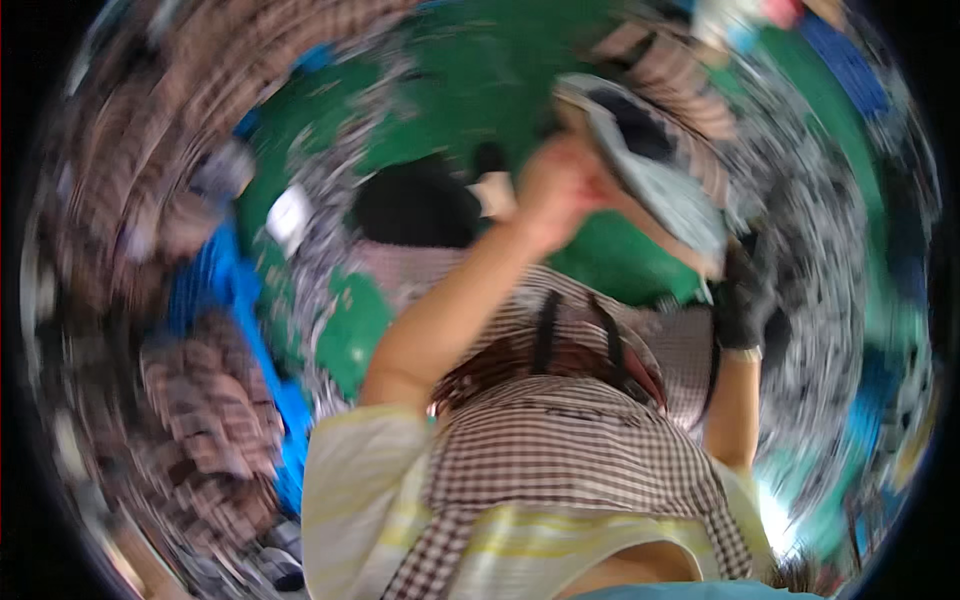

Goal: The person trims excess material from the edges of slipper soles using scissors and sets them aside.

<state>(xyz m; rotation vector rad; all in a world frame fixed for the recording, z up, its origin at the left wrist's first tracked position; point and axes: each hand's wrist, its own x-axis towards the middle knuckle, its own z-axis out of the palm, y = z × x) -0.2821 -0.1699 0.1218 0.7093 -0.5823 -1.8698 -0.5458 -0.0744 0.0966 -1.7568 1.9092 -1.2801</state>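
Note:
My bare left hand (pixel 568 188) grips a grey shoe (pixel 668 190) with a tan sole and a dark opening, its fingers closed on the sole's edge. The shoe is tilted in front of me, one end pointing toward the right. At that lower right end is my right hand (pixel 742 300) in a dark glove. Motion smears its fingers, so I cannot tell whether they hold the shoe or anything else. Below the shoe lies my brown-and-white checked apron (pixel 580 440).
Brown, ridged, blurred pieces (pixel 205 390) are heaped on the left beside a blue strip (pixel 245 310). Grey scraps (pixel 810 200) cover much of the green floor (pixel 470 80). A white piece (pixel 288 216) and a black rounded shape (pixel 418 203) lie left of my hands. More brown pieces (pixel 680 75) sit beyond the shoe.

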